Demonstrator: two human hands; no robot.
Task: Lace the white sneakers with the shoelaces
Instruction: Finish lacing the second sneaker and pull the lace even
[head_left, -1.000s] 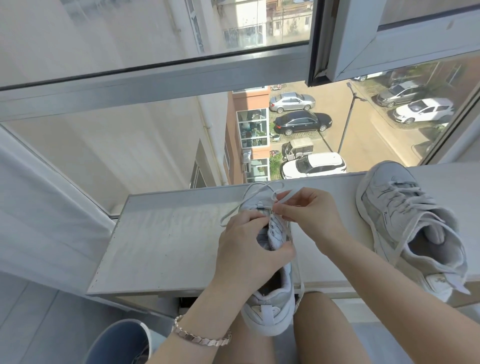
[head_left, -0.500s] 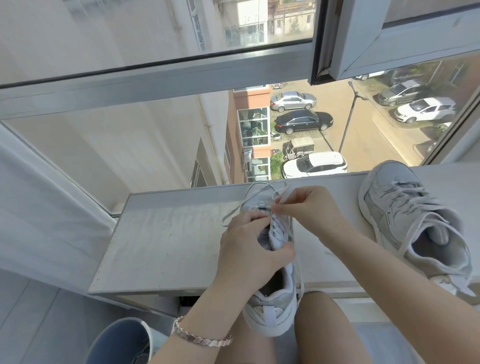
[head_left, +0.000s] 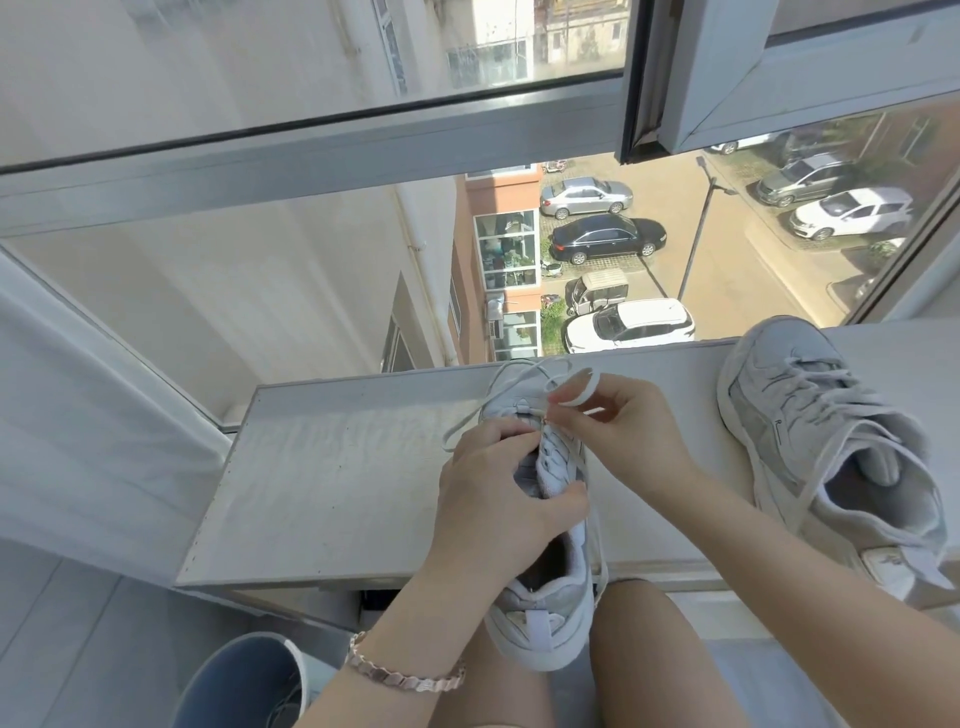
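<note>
A white sneaker (head_left: 543, 613) rests with its toe on the window sill (head_left: 332, 478) and its heel between my knees. My left hand (head_left: 498, 504) grips it across the tongue and upper, thumb on the right side. My right hand (head_left: 618, 431) pinches the white shoelace (head_left: 582, 387) just above the upper eyelets, with a loop of lace curling over its fingers. Another stretch of lace trails left onto the sill. A second white sneaker (head_left: 831, 447), laced, lies on the sill at the right, toe pointing away.
The sill ends at a large window (head_left: 311, 260) looking down on a street with parked cars. An opened window sash (head_left: 779, 67) hangs overhead at the upper right. A blue bin (head_left: 244, 680) stands on the floor at the lower left.
My right hand has drawn the lace up and to the right, and a loop now stands above its fingers. My left hand keeps its hold on the sneaker.
</note>
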